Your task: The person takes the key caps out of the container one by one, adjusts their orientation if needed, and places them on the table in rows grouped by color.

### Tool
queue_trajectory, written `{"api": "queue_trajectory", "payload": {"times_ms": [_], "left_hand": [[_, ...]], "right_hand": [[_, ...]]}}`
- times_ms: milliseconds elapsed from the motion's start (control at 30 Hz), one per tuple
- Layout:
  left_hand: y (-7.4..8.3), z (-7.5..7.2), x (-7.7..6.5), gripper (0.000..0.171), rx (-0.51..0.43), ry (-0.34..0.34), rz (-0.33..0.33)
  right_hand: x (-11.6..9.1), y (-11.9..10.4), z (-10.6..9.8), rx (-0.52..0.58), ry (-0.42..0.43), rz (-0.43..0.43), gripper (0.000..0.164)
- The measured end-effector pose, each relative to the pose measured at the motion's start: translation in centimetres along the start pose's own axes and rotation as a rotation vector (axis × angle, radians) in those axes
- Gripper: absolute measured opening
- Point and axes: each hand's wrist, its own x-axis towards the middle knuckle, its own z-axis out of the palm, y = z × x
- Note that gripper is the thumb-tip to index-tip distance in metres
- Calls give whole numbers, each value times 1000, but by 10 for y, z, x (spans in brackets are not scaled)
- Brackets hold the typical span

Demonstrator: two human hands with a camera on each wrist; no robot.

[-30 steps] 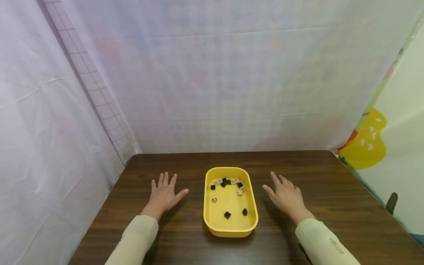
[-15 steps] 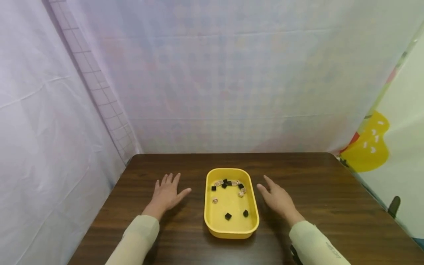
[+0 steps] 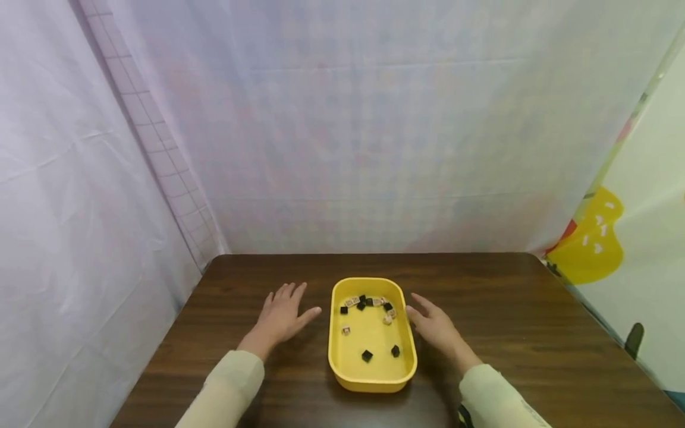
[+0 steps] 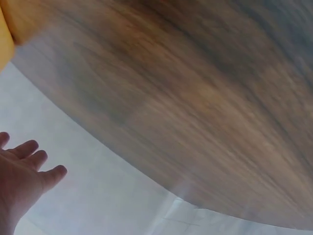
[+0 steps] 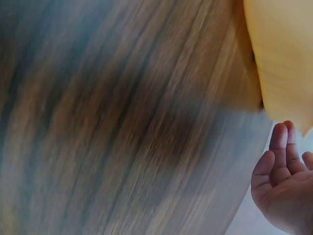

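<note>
A yellow tray (image 3: 373,385) with rounded corners stands on the table between my two hands. Inside it lie several small black cubes (image 3: 367,356) and several pale printed cubes (image 3: 346,330), most of them gathered along the far end. My left hand (image 3: 280,318) is to the left of the tray, fingers spread and nothing held; a gap of bare wood separates its thumb from the tray's side. At the right side of the tray is my right hand (image 3: 437,328), fingers extended, its thumb tip right at the rim. The right wrist view shows its fingertips (image 5: 279,132) close by the yellow wall.
The dark wood table (image 3: 514,309) ends at a back edge, against which a pale curtain (image 3: 364,148) hangs. Another white sheet (image 3: 80,238) hangs along the left side. On the right is a white cover with a yellow printed shape (image 3: 588,238).
Both hands have moved inward toward the tray, the right one as far as its rim. The view has tipped slightly; the cubes keep their places in the tray.
</note>
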Motion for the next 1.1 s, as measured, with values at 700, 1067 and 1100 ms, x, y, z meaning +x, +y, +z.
{"api": "queue_trajectory", "payload": {"times_ms": [700, 1067, 1100], "left_hand": [[29, -4, 2, 76, -43, -11, 94], [32, 1, 4, 74, -50, 4, 135], [33, 1, 4, 74, -58, 4, 141]], "right_hand": [[-2, 1, 13, 152, 38, 74, 50], [-5, -1, 23, 279, 91, 83, 50], [-5, -1, 23, 280, 96, 84, 50]]}}
